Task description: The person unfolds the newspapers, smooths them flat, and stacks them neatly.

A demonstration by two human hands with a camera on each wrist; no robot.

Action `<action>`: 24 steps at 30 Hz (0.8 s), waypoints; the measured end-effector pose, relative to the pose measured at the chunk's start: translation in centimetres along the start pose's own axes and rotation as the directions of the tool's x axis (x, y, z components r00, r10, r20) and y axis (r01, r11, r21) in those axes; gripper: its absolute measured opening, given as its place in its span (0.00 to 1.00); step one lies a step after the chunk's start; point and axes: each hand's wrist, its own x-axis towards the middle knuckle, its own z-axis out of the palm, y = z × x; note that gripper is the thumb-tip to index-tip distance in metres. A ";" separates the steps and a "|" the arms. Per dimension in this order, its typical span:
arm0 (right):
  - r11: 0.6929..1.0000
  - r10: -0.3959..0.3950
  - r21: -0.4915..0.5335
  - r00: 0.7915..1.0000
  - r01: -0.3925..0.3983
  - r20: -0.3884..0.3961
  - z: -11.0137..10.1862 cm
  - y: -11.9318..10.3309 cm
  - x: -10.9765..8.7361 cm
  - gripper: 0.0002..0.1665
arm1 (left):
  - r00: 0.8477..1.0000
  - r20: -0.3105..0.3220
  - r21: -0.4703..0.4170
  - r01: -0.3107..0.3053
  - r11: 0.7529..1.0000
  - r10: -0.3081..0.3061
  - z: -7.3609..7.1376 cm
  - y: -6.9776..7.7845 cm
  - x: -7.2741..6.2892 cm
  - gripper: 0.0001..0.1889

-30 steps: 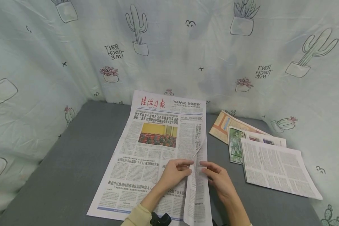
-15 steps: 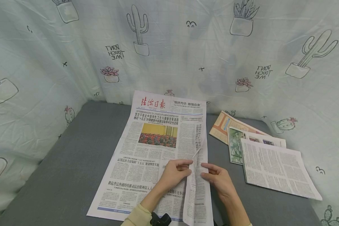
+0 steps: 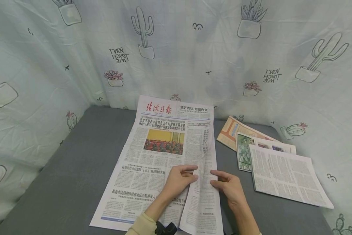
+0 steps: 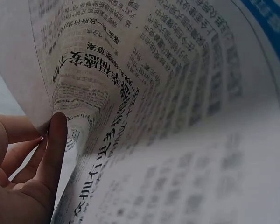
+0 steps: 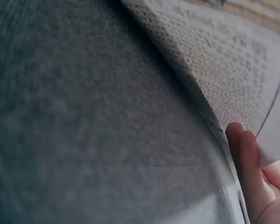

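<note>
A large newspaper (image 3: 164,163) with a red masthead and a photograph lies spread on the grey surface. Its right-hand part is lifted and curled near the front. My left hand (image 3: 178,181) reaches over the page and pinches the raised sheet between thumb and fingers; the left wrist view shows the printed sheet (image 4: 93,70) bowing away from those fingertips. At the right edge of the paper, my right hand (image 3: 230,187) pinches the sheets with thumb and fingers. Two of its fingers (image 5: 245,149) lie against the printed page in the right wrist view.
To the right, several folded papers overlap: an orange one (image 3: 228,132), one with a green picture (image 3: 245,153), and a white printed one (image 3: 290,176) in front. A cactus-patterned curtain (image 3: 176,49) hangs behind the grey tabletop (image 3: 76,169).
The lifted sheet's lower flap has swung left and opened wider over the page. My left hand has shifted slightly left; the right hand has moved slightly right and down.
</note>
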 end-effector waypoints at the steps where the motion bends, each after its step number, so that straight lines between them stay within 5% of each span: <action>1: 1.000 -0.001 -0.004 1.000 0.001 -0.003 -0.1 0.0 0.0 0.23 | 1.000 0.000 -0.003 -0.001 1.000 0.001 0.0 -0.5 0.2 0.19; 24: 0.998 -0.007 -0.056 0.998 0.004 -0.059 -1.7 -0.1 0.2 0.23 | 0.999 0.035 0.047 -0.008 0.999 0.006 -0.3 -0.3 0.3 0.16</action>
